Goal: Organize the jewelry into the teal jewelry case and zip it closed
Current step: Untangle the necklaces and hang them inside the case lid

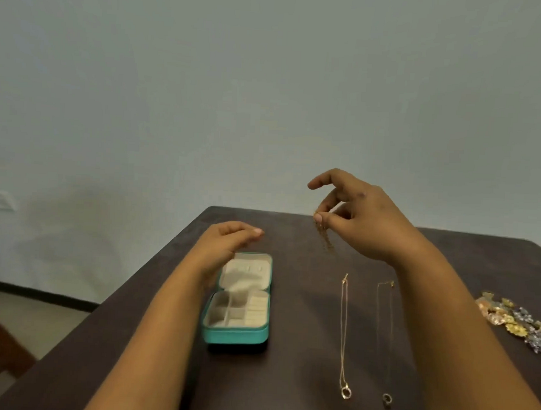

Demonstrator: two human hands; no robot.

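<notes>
Right hand [358, 218] is raised above the far part of the dark desk [286, 376], thumb and a fingertip pinching the top of a thin gold chain [323, 238] that hangs down blurred, its lower end clear of the desk as far as can be told; the other fingers are spread loosely. Left hand [230, 237] hovers above the far end of the teal jewelry case [237, 335], fingers loosely curled with nothing in them.

One case lies open on the desk, left of centre. Its lid half lies flat on the far side with a cream lining; the near half is cream too, split into several small compartments with a ridged strip of ring rolls along its right side. No jewelry can be made out inside it.

Two more necklaces lie stretched out side by side to the right of the case, running from far to near: a left necklace [343, 332] with a pale ring pendant at its near end, and a right necklace [381, 340] with a smaller, darker ring pendant. At the right edge sits one heap of small gold, silver and pinkish pieces [512, 320], too blurred to count.
</notes>
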